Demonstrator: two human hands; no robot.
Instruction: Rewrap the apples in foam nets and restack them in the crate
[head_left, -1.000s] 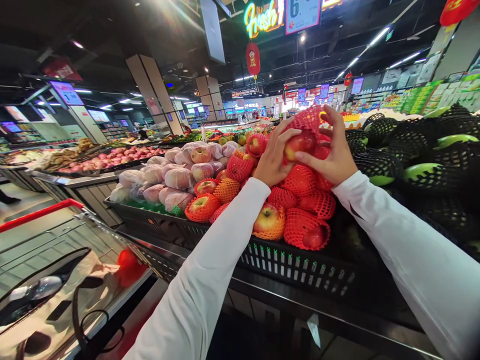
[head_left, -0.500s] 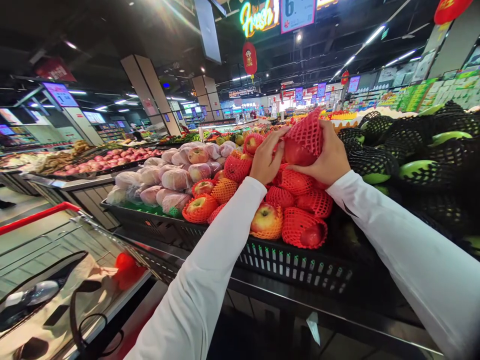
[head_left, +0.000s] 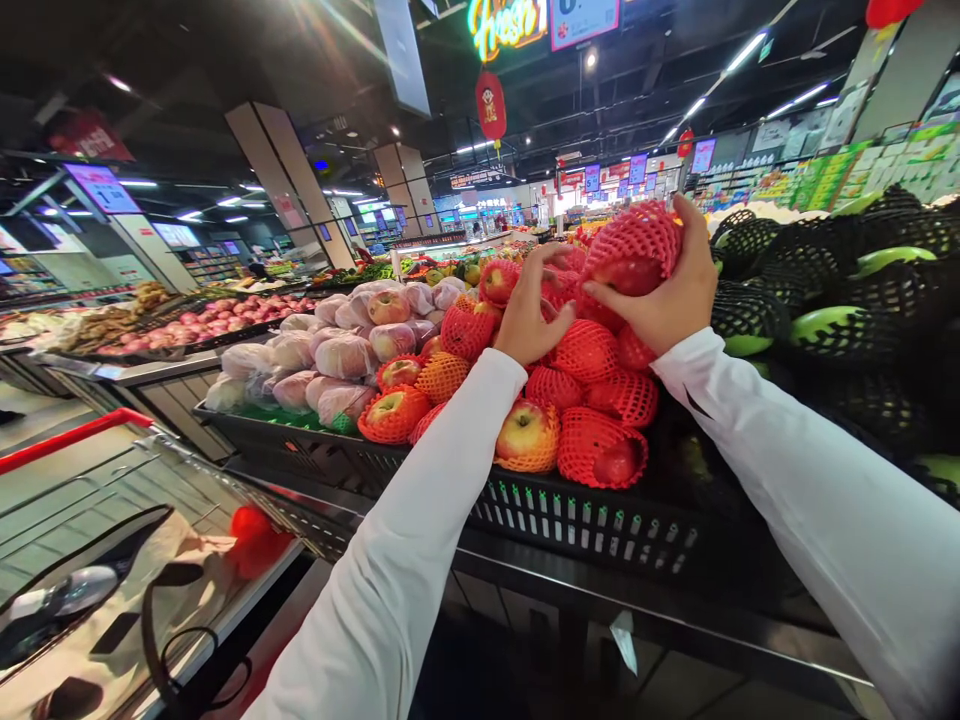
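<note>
My right hand (head_left: 679, 295) grips a red apple (head_left: 634, 245) in a pink foam net, holding it above the pile with the thumb beneath and the fingers along its right side. To the left, my left hand (head_left: 529, 310) is open, its thumb and fingers curved apart. It hovers over the netted apples and holds nothing; whether its fingertips touch any is hidden. Under both hands, apples in red and orange foam nets (head_left: 585, 350) are heaped in a black slotted crate (head_left: 585, 515). One yellow-red apple (head_left: 527, 432) shows bare at the front.
Fruit in clear wrap (head_left: 345, 355) fills the crate's left part. At right lie green fruits in black nets (head_left: 825, 325). A shopping cart with a red handle (head_left: 75, 440) stands at lower left, holding a beige bag (head_left: 172, 560) and a red bundle (head_left: 255, 540).
My right hand has moved right and slightly up with the netted apple. My left hand, earlier beside that apple, is now apart from it. The view has shifted slightly.
</note>
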